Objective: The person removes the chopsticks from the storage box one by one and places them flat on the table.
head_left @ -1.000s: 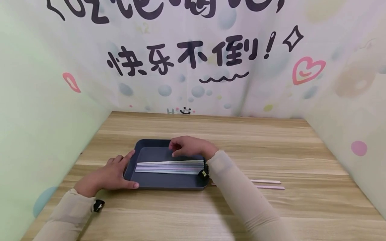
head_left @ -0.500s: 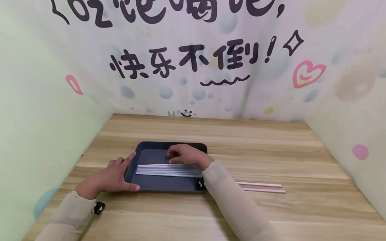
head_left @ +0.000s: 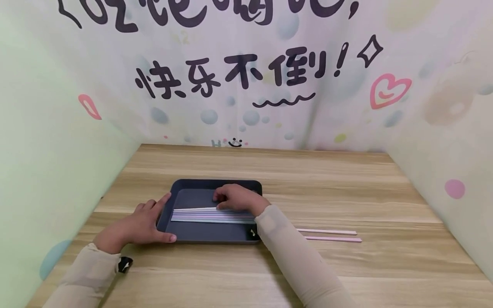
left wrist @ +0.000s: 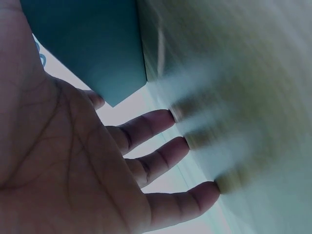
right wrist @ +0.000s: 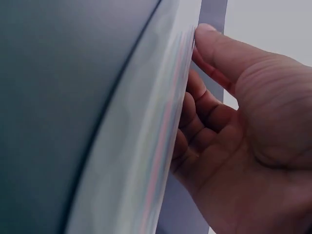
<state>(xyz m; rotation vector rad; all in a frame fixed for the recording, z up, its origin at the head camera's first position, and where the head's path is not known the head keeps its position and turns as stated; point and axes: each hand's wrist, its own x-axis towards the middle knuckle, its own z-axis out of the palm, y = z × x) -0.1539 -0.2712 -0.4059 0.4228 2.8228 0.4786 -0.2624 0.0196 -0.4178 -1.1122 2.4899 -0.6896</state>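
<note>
- Sticks (head_left: 196,215) in pale colours are laid flat in a row inside the dark tray (head_left: 208,233), running left to right; toward their right ends they are partly covered by the right hand (head_left: 236,198).
- On that hand the fingers are curled and the thumb tip is set against the far edge of the row; no stick can be made out between thumb and fingers.
- The row seems, by judgement, to be in the course of being evened; light, level pressure from the far side would be best, so that no stick is ridden over its neighbour.
- By the left hand (head_left: 140,224), spread with fingers straight, the left end of the tray is touched, thumb at the near corner; this bracing should be matched to any push, lest the tray be slid.
- Farther right, two more sticks (head_left: 327,231) are left on the table (head_left: 385,265), their left ends hidden behind the right sleeve (head_left: 300,256).
- In the right wrist view the thumb's contact and the curled fingers are shown closely; in the left wrist view, fingertips are seen meeting the table outside the tray. Only in the head view are the two outlying sticks shown.
</note>
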